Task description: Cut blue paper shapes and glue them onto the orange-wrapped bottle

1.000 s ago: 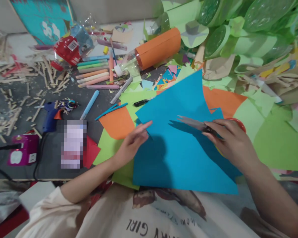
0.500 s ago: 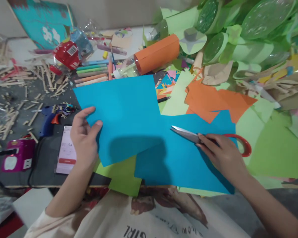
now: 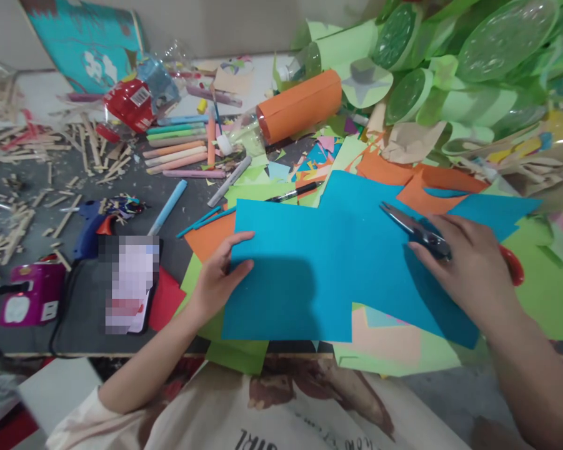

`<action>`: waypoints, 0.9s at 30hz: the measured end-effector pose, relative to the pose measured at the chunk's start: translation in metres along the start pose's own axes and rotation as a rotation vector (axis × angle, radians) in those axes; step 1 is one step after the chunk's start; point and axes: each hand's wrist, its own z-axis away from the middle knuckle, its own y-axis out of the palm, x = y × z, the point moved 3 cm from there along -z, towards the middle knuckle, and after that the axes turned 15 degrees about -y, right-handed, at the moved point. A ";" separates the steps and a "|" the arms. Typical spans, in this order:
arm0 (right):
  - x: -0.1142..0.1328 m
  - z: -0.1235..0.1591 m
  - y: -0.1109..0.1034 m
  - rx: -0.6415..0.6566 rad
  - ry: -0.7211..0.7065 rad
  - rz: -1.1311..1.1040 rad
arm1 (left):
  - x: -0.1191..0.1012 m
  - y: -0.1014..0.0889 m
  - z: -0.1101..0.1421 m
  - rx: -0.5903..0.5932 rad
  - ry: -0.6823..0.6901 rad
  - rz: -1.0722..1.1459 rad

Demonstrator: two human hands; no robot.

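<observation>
A blue paper sheet lies near the front table edge, its right side meeting a second blue sheet. My left hand grips the first sheet's left edge, thumb and forefinger on top, other fingers partly hidden. In my right hand are scissors, blades together and pointing to the upper left above the second sheet. Their red handle is mostly covered by my hand. Under the blue sheets show green paper and an orange piece. A black pen rests just behind the first sheet.
To the left are a phone, a blue glue gun, a purple box and scattered wooden sticks. Markers and an orange-wrapped bottle lie at the back. Green-wrapped bottles crowd the back right.
My left hand has brought the blue sheet rightward and slightly toward me, uncovering the pen, markers and orange paper. My right hand has moved right with the scissors.
</observation>
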 end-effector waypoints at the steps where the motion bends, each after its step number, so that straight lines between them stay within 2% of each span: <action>1: 0.008 -0.006 0.000 -0.001 0.003 -0.064 | 0.000 0.004 0.001 0.022 0.012 -0.052; 4: 0.034 -0.030 0.002 0.046 -0.053 -0.257 | -0.003 0.010 0.003 0.019 0.048 -0.174; 7: 0.051 -0.053 0.010 0.097 -0.104 -0.357 | -0.004 0.013 0.004 -0.001 0.072 -0.205; 11: 0.057 -0.076 0.026 0.145 -0.131 -0.425 | 0.001 0.013 0.004 -0.012 0.105 -0.195; 14: 0.057 -0.087 0.032 0.122 -0.130 -0.493 | 0.006 0.012 0.005 -0.058 0.162 -0.249; 17: 0.057 -0.094 0.031 0.074 -0.105 -0.535 | 0.008 0.011 0.008 -0.183 0.289 -0.379; 20: 0.058 -0.097 0.027 0.029 -0.103 -0.550 | 0.004 0.014 0.015 -0.326 0.516 -0.510; 22: 0.058 -0.097 0.026 0.015 -0.112 -0.543 | 0.000 0.022 0.020 -0.235 0.718 -0.617; 24: 0.058 -0.097 0.026 0.016 -0.128 -0.526 | -0.001 0.033 0.024 -0.007 0.853 -0.744; 26: 0.059 -0.097 0.027 0.014 -0.152 -0.502 | 0.001 0.042 0.025 0.169 0.850 -0.853; 27: 0.060 -0.097 0.027 0.007 -0.172 -0.487 | 0.002 0.046 0.025 0.205 0.823 -0.896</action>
